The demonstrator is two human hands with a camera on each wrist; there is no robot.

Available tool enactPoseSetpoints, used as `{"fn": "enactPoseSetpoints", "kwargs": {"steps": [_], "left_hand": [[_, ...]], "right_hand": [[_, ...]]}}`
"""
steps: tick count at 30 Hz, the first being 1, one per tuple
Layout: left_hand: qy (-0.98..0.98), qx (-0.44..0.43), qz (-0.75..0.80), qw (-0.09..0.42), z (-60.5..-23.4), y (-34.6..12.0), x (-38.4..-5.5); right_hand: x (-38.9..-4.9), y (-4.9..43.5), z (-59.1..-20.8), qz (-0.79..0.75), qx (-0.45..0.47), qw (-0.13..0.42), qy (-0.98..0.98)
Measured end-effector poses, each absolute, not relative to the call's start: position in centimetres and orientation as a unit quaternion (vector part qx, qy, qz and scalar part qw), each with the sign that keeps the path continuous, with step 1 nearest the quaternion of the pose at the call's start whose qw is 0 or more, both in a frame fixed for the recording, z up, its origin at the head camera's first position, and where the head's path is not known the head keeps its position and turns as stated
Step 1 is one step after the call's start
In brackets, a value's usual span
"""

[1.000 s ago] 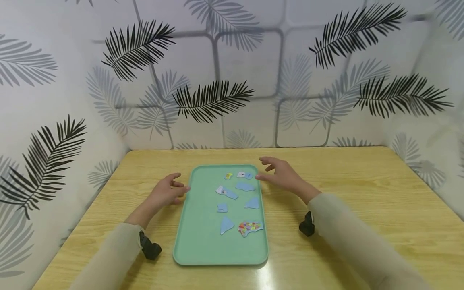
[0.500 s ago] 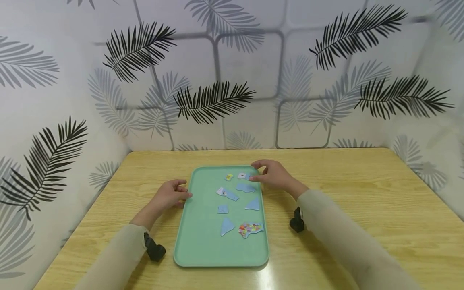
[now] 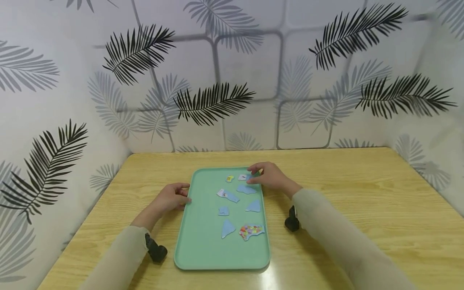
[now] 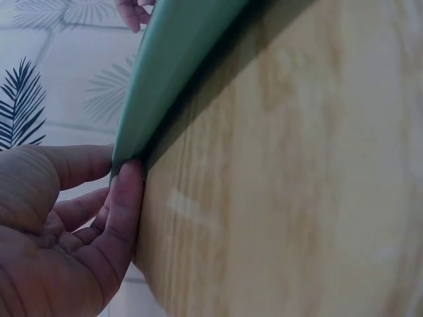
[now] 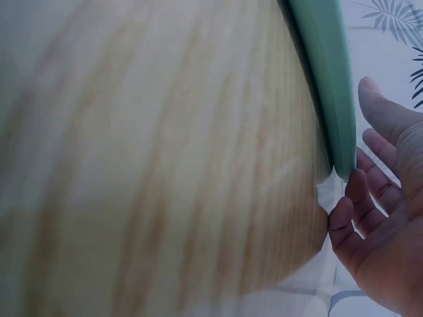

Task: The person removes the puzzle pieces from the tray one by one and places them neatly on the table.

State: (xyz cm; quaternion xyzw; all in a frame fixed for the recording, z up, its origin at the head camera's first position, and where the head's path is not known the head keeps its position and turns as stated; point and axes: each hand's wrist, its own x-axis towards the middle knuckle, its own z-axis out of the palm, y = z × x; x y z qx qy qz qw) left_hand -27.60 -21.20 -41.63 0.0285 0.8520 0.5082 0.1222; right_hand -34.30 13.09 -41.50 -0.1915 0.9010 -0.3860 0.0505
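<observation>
A green tray lies lengthwise on the wooden table. My left hand pinches its left rim between thumb and fingers, as the left wrist view shows at the tray's edge. By the far right corner is my right hand, its thumb over the tray near a white-and-blue piece. In the right wrist view, that hand has loosely bent fingers close beside the rim, and the thumb stands apart from it. Whether those fingertips touch the tray I cannot tell.
Several flat, irregular pieces lie on the tray's right half: a multicoloured one, a yellow one, a long blue one, and a blue triangle. A leaf-patterned wall stands behind the table.
My right hand has moved left and slightly down, from outside the tray to over its far right corner. My left hand has closed in on the left rim and now holds it.
</observation>
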Motion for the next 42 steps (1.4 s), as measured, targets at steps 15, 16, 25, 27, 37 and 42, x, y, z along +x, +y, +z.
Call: {"fn": "enactPoseSetpoints", "kwargs": {"steps": [15, 16, 25, 27, 37, 42], "left_hand": [[0.845, 0.033, 0.516, 0.135, -41.5, -21.2, -27.6], [0.846, 0.033, 0.515, 0.135, -41.5, -21.2, -27.6], [0.853, 0.024, 0.504, 0.135, -41.3, -21.1, -27.6], [0.853, 0.02, 0.504, 0.135, -41.3, -21.0, -27.6], [0.853, 0.022, 0.504, 0.136, -41.3, -21.0, -27.6], [0.85, 0.023, 0.508, 0.138, -41.3, -21.1, -27.6]], "right_hand": [[-34.2, 12.4, -41.3, -0.341, -0.184, 0.041, 0.921], [-34.2, 12.3, -41.3, -0.339, -0.185, 0.039, 0.921], [-34.2, 12.0, -41.2, -0.334, -0.169, 0.043, 0.926], [-34.2, 11.9, -41.2, -0.336, -0.167, 0.046, 0.926], [-34.3, 11.8, -41.2, -0.327, -0.172, 0.042, 0.928], [-34.2, 11.6, -41.2, -0.317, -0.172, 0.043, 0.932]]}}
